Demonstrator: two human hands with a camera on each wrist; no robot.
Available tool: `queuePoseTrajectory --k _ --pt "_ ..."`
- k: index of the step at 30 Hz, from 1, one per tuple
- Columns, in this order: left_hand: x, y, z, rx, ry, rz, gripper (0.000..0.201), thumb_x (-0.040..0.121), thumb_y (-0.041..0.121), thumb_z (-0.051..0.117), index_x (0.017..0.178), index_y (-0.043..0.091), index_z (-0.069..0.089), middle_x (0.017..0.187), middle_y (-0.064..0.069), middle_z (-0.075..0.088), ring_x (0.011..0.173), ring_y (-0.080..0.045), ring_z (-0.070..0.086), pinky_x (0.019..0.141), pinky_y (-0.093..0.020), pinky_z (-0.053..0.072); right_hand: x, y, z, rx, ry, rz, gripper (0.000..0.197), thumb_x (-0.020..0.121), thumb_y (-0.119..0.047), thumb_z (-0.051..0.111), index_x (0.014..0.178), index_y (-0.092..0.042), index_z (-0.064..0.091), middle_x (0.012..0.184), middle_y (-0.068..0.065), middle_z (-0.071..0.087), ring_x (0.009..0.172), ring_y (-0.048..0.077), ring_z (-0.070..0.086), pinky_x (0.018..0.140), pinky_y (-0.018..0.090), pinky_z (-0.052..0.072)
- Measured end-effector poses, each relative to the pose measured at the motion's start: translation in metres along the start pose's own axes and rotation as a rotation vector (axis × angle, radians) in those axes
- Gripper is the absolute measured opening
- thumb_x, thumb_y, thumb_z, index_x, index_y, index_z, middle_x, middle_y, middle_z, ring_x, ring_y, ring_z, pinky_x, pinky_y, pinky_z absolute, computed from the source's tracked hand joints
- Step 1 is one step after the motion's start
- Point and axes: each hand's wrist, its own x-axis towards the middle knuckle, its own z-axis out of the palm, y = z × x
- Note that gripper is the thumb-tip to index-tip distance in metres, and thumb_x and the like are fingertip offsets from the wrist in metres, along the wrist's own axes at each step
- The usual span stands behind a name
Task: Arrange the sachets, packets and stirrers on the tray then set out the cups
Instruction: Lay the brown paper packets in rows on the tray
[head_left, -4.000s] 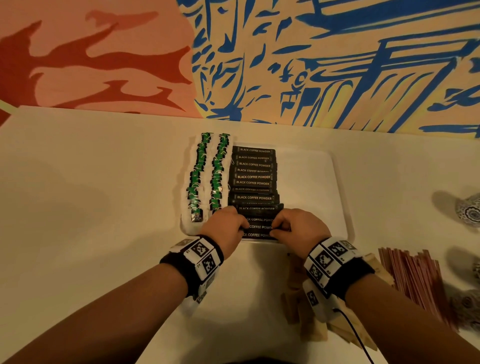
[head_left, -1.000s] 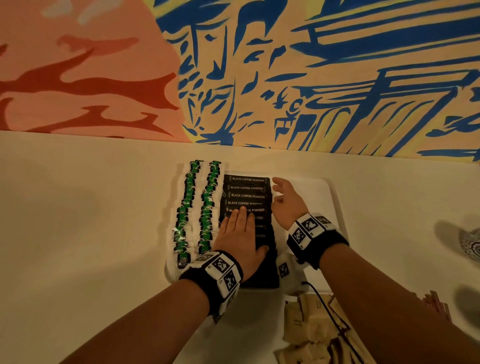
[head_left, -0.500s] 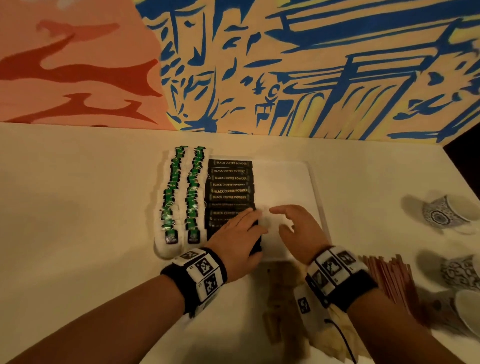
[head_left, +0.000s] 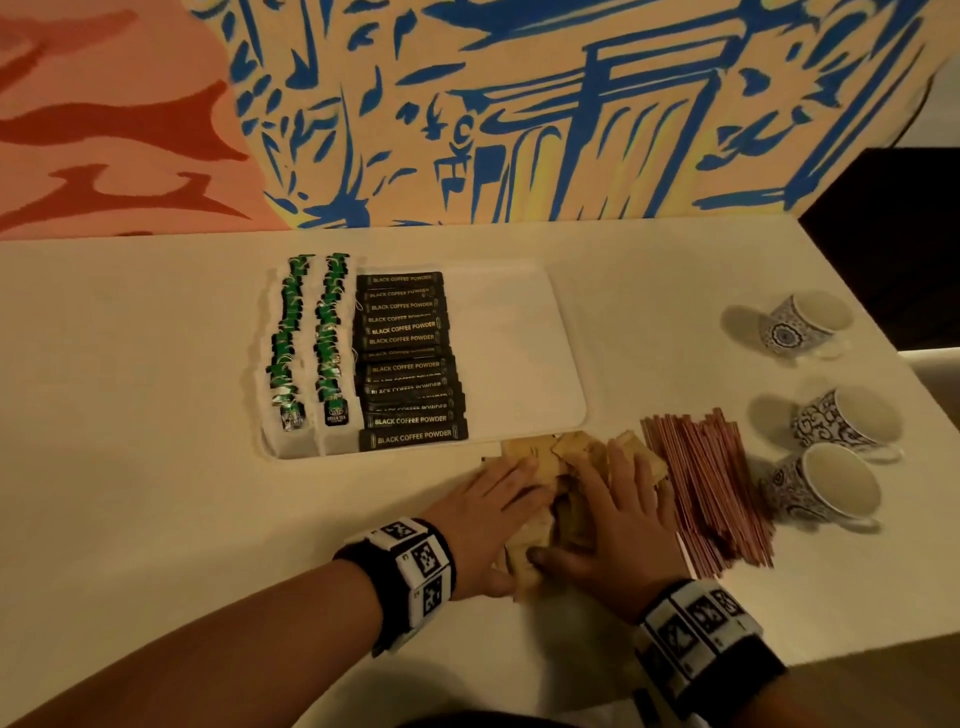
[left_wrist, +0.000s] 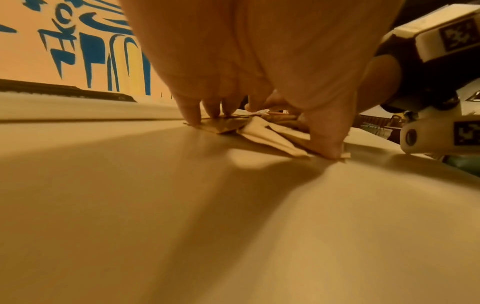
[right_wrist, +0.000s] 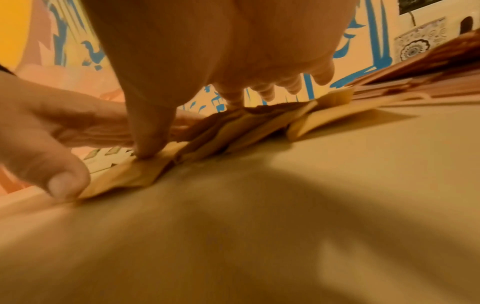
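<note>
1. Pressing both the left hand (head_left: 485, 512) and the right hand (head_left: 610, 519) flat, fingers straight and spread, on the brown packets (head_left: 540, 457), likely to bunch them.
2. Lying just past the fingertips: the tray (head_left: 519, 338), its right side bare for them.

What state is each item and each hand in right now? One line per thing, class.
Tray: right half bare.
Tea sachets: two rows on tray.
Coffee packets: column on tray.
Brown packets: loose on table.
Stirrers: piled on table.
Cups: on their sides.
Left hand, right hand: flat on brown packets.
</note>
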Motion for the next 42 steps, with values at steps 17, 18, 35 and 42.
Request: queuePoseTrajectory --k 17,18,35,42 --pt "-0.037 0.000 -0.005 -0.207 0.197 -0.258 0.111 0.072 0.044 0.072 0.149 0.027 -0.005 0.154 0.005 0.002 0.142 -0.016 0.013 0.115 -0.032 0.024 -0.008 -0.031 0.020 -0.031 -0.143 -0.322 0.089 0.073 -0.078 0.021 0.133 -0.047 -0.037 0.149 -0.001 -0.037 0.138 0.030 -0.033 0.109 0.048 -0.020" --pt "-0.042 -0.002 -0.004 -0.201 0.190 -0.277 0.112 0.072 0.045 0.072 0.149 0.028 -0.007 0.154 0.006 0.000 0.141 -0.016 0.013 0.114 -0.033 0.025 -0.006 -0.034 0.023 -0.036 -0.163 -0.353 0.087 0.074 -0.078 0.021 0.132 -0.048 -0.037 0.150 0.001 -0.034 0.138 0.033 -0.030 0.110 0.049 -0.018" --pt "-0.070 -0.024 -0.015 -0.111 0.052 -0.441 0.113 0.066 0.057 0.071 0.149 0.027 -0.001 0.154 0.001 0.001 0.140 -0.020 0.014 0.113 -0.037 0.025 0.002 -0.039 -0.018 0.114 -0.130 -0.452 0.087 0.074 -0.064 0.063 0.144 -0.049 0.013 0.154 -0.020 0.001 0.142 0.009 -0.007 0.119 0.042 -0.002" --pt "-0.080 -0.032 -0.021 -0.081 -0.001 -0.523 0.129 0.050 0.072 0.073 0.146 0.031 -0.003 0.154 0.001 0.002 0.139 -0.021 0.017 0.112 -0.042 0.028 -0.039 0.027 -0.034 0.046 -0.142 -0.101 0.077 0.074 -0.062 0.063 0.138 -0.040 0.027 0.136 -0.008 0.028 0.112 0.008 0.042 0.091 0.024 0.046"
